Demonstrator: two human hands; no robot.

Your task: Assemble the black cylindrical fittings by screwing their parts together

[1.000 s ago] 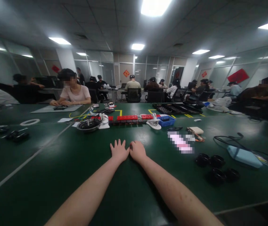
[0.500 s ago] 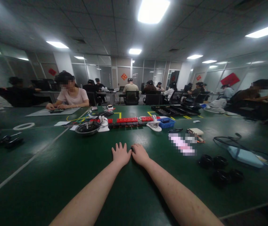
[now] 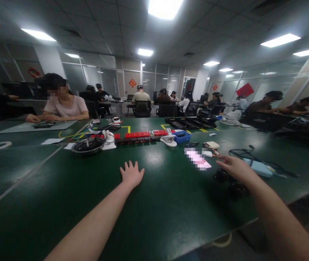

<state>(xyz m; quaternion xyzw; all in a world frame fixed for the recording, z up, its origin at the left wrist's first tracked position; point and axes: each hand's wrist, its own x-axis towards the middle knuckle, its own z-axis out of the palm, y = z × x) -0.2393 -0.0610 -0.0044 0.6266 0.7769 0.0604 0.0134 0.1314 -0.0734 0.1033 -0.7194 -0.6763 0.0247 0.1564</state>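
My left hand (image 3: 132, 174) lies palm down on the green table (image 3: 154, 203), its fingers spread, holding nothing. Off to the right, my right hand (image 3: 238, 169) is raised over several glossy black round objects (image 3: 221, 175), partly covering them. Its fingers reach out to the left, and no grasped object shows in it. Just beyond those fingertips are a small white object (image 3: 207, 154) and a cream-coloured item (image 3: 212, 145). A pink, pixelated flat item (image 3: 197, 159) lies left of the fingertips. Behind the right hand rests a light-blue box-like object (image 3: 258, 167) beside black cables.
Ahead stand a red-and-black row of blocks (image 3: 137, 135), a blue basket (image 3: 182, 137), a white clip-like stand (image 3: 168, 139) and a metal bowl (image 3: 87, 148) with dark contents. Black trays (image 3: 191, 123) lie farther back. Across the table at left sits a person (image 3: 67, 105) with hands on a mat.
My right hand has left its place beside the left hand and moved right, over the black round objects. The left hand stays flat; the view has turned somewhat right.
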